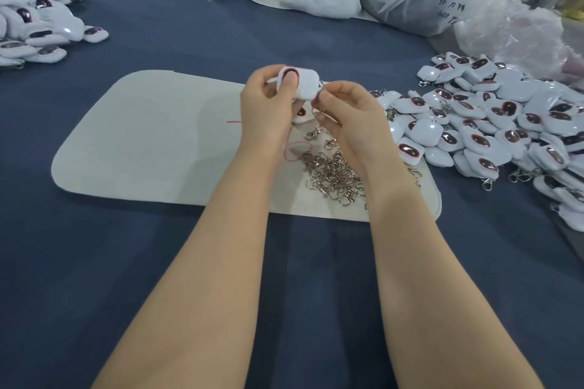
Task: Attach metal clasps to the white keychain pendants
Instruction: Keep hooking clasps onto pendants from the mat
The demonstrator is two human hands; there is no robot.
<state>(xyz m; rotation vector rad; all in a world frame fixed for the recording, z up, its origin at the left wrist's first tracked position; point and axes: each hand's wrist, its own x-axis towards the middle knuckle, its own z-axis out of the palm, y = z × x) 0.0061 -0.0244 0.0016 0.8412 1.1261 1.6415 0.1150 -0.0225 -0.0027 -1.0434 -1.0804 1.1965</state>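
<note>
My left grip [274, 104] pinches white pendant [307, 85]; right grip [349, 114] pinches clasp ring [323, 89] touching its right edge. I'd hold pendant still, thread ring fully through.

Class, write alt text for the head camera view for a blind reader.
A person's left hand grips a white square padded pendant while the right hand pinches a silver metal clasp at its edge. Beneath, loose silver clasps lie piled on a pale grey felt mat; a heap of white pendants spreads to its right.
</note>
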